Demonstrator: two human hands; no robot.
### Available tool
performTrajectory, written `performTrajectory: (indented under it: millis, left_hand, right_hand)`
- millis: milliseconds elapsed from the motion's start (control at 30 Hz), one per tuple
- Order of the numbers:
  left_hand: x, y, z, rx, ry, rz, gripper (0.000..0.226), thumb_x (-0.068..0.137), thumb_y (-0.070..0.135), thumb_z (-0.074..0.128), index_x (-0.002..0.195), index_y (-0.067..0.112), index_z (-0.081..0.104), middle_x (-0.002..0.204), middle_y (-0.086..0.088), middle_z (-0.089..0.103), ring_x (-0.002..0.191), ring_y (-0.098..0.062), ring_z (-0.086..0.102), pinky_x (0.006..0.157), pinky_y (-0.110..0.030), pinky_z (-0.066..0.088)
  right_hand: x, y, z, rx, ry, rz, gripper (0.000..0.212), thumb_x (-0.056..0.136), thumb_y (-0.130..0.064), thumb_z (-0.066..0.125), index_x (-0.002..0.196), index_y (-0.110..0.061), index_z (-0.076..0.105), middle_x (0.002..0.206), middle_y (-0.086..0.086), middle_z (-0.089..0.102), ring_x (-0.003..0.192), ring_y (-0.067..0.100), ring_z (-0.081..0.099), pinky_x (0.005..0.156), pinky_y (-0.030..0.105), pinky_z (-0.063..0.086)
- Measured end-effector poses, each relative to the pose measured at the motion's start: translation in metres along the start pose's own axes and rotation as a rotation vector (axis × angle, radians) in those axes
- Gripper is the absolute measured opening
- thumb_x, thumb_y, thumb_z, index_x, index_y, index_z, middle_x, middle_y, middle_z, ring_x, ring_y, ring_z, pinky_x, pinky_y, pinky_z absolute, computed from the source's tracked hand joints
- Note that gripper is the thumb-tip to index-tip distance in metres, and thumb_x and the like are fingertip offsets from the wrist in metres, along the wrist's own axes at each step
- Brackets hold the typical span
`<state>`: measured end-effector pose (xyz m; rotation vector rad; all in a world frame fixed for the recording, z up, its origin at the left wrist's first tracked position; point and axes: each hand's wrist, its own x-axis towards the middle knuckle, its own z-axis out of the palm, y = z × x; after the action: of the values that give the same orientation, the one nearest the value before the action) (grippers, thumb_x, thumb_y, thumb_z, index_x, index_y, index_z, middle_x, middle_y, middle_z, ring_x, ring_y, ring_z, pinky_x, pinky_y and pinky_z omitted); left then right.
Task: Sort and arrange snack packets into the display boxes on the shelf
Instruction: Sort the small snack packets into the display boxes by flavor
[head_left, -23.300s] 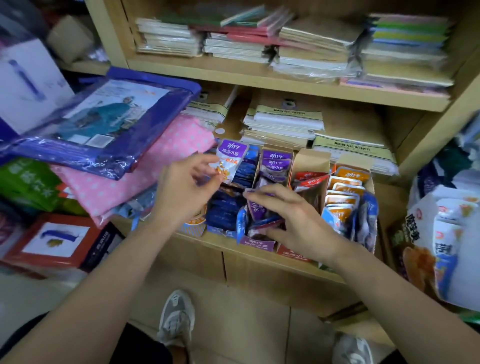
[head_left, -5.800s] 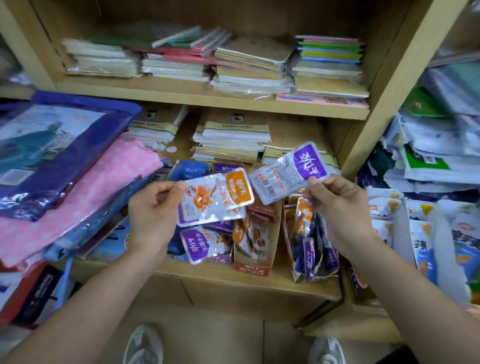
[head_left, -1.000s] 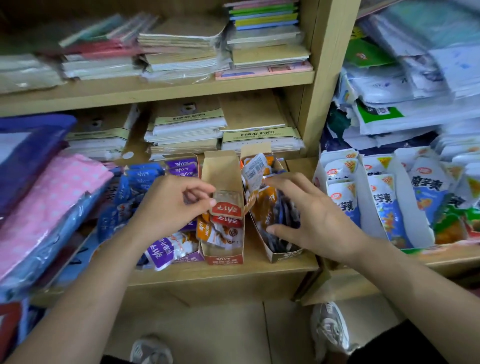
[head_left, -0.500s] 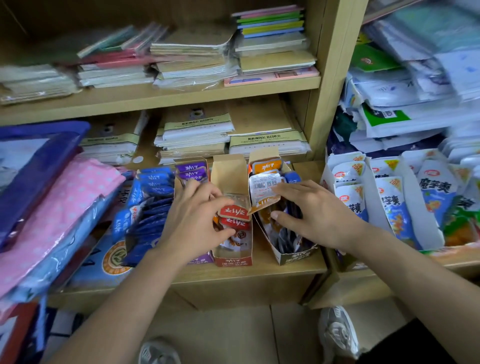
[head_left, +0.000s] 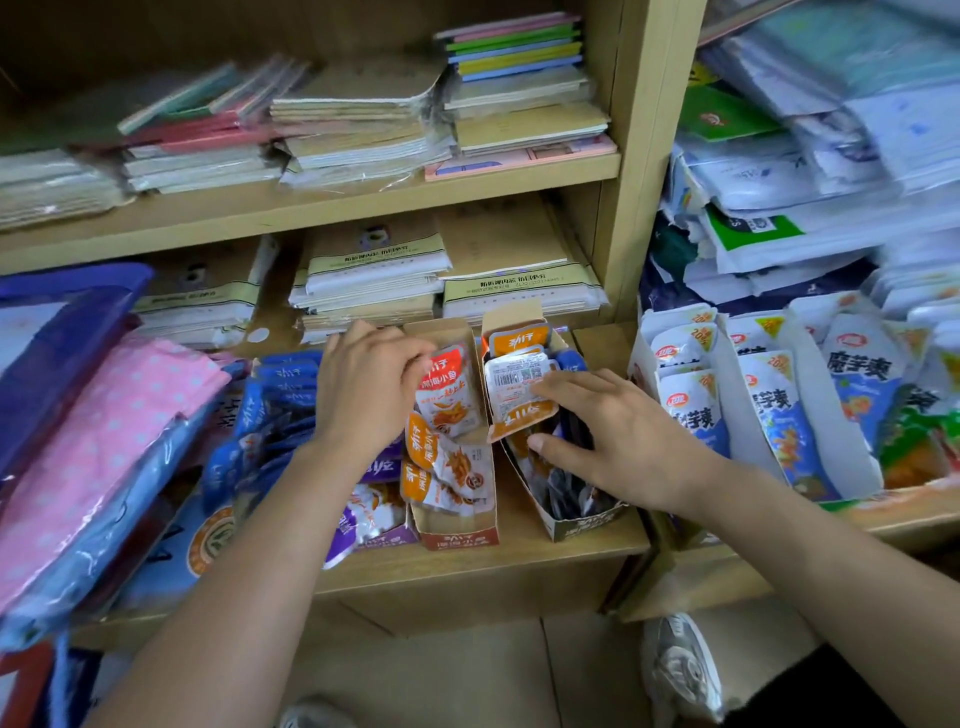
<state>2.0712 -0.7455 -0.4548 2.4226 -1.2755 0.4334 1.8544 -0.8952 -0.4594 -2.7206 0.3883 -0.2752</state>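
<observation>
Reaching into cardboard display boxes (head_left: 457, 535) at frame centre, left hand (head_left: 366, 392) gripping a red packet (head_left: 448, 397), right hand (head_left: 626, 441) pinching an orange packet (head_left: 519, 402), wooden shelf (head_left: 550, 551), notebooks (head_left: 363, 119) stacked above, floor (head_left: 467, 670) below.

Pink polka-dot package (head_left: 109, 415), orange packet (head_left: 519, 400), blue packets (head_left: 275, 410)

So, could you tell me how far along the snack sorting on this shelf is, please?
Done: blue packets sit stacked on the left, and orange packets lie in the middle box. In hand: the left grip pinches a red-topped packet there; the right grip holds a barcode-up packet over the right box. Left: purple packets lie jumbled beside it.
</observation>
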Motion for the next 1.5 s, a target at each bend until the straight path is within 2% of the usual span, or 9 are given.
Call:
performTrajectory:
  millis: [133, 367, 533, 667, 833, 967, 1100, 1267, 1500]
  left_hand:
    - [0.001, 0.004, 0.006, 0.041, 0.040, -0.026, 0.041, 0.088, 0.024, 0.076, 0.128, 0.023, 0.068, 0.112, -0.004, 0.068, 0.107, -0.027, 0.055, 0.091, -0.045, 0.046]
    - [-0.013, -0.006, 0.001, -0.021, 0.109, -0.092, 0.033, 0.080, 0.030, 0.083, 0.109, 0.020, 0.070, 0.103, 0.000, 0.065, 0.100, -0.022, 0.061, 0.085, -0.042, 0.054]
    - [-0.034, -0.002, -0.020, -0.087, 0.127, -0.166, 0.016, 0.087, 0.035, 0.076, 0.096, 0.024, 0.069, 0.084, 0.009, 0.065, 0.078, -0.011, 0.063, 0.059, -0.019, 0.039]
    - [-0.057, 0.004, -0.035, -0.123, -0.036, -0.313, 0.024, 0.086, 0.054, 0.070, 0.084, 0.030, 0.068, 0.068, 0.016, 0.064, 0.066, -0.006, 0.063, 0.057, -0.019, 0.042]
    - [-0.068, 0.012, -0.027, -0.097, -0.188, -0.342, 0.027, 0.080, 0.056, 0.077, 0.073, 0.031, 0.071, 0.060, 0.018, 0.065, 0.064, -0.003, 0.065, 0.067, -0.033, 0.058]
    - [-0.069, 0.014, -0.023, -0.166, -0.167, -0.363, 0.017, 0.081, 0.033, 0.083, 0.070, 0.027, 0.072, 0.060, 0.016, 0.067, 0.060, -0.001, 0.066, 0.065, -0.031, 0.059]
    - [-0.070, 0.012, -0.038, -0.251, -0.027, -0.368, 0.009, 0.082, 0.024, 0.081, 0.075, 0.023, 0.075, 0.063, 0.016, 0.070, 0.065, -0.003, 0.068, 0.072, -0.034, 0.060]
    - [-0.067, 0.019, -0.062, -0.501, 0.291, -0.318, 0.015, 0.085, 0.018, 0.079, 0.082, 0.029, 0.068, 0.072, 0.018, 0.068, 0.067, 0.002, 0.068, 0.062, -0.010, 0.051]
    - [-0.045, 0.041, -0.046, -0.654, 0.413, -0.182, 0.007, 0.090, 0.021, 0.073, 0.094, 0.016, 0.069, 0.083, 0.011, 0.073, 0.073, -0.007, 0.073, 0.062, -0.027, 0.058]
  right_hand:
    - [0.002, -0.003, 0.002, 0.029, 0.009, 0.010, 0.062, 0.095, -0.053, 0.053, 0.149, -0.026, 0.040, 0.151, -0.005, 0.045, 0.133, 0.016, 0.041, 0.108, 0.030, 0.033]
    - [0.000, -0.005, 0.002, 0.100, 0.025, 0.031, 0.065, 0.095, -0.051, 0.056, 0.152, -0.025, 0.037, 0.151, -0.004, 0.045, 0.138, 0.017, 0.040, 0.113, 0.036, 0.036]
    - [-0.004, -0.003, 0.004, 0.144, 0.047, 0.053, 0.071, 0.092, -0.056, 0.057, 0.152, -0.027, 0.035, 0.158, -0.006, 0.036, 0.145, 0.016, 0.034, 0.117, 0.037, 0.033]
    - [-0.006, -0.003, 0.005, 0.149, 0.052, 0.022, 0.075, 0.088, -0.059, 0.060, 0.152, -0.027, 0.036, 0.158, -0.006, 0.033, 0.144, 0.017, 0.035, 0.116, 0.043, 0.036]
    - [-0.011, -0.005, 0.007, 0.187, 0.100, 0.010, 0.071, 0.085, -0.048, 0.072, 0.147, -0.026, 0.045, 0.152, -0.011, 0.040, 0.137, 0.006, 0.040, 0.109, 0.019, 0.034]
    - [-0.010, -0.001, 0.009, 0.277, 0.240, -0.025, 0.031, 0.090, -0.024, 0.073, 0.120, -0.020, 0.070, 0.128, -0.007, 0.062, 0.118, 0.005, 0.057, 0.098, 0.007, 0.039]
    - [0.000, 0.001, 0.007, 0.284, 0.270, -0.076, 0.016, 0.092, -0.013, 0.069, 0.106, -0.016, 0.075, 0.114, -0.004, 0.070, 0.105, 0.008, 0.063, 0.091, 0.009, 0.046]
    - [0.017, 0.004, -0.003, 0.491, 0.397, 0.080, 0.010, 0.095, -0.014, 0.065, 0.102, -0.014, 0.073, 0.092, -0.003, 0.073, 0.086, 0.009, 0.068, 0.080, 0.032, 0.056]
    - [0.031, 0.017, -0.029, 0.696, 0.441, 0.151, 0.011, 0.089, -0.012, 0.073, 0.100, -0.013, 0.070, 0.083, 0.005, 0.073, 0.078, 0.021, 0.070, 0.075, 0.032, 0.058]
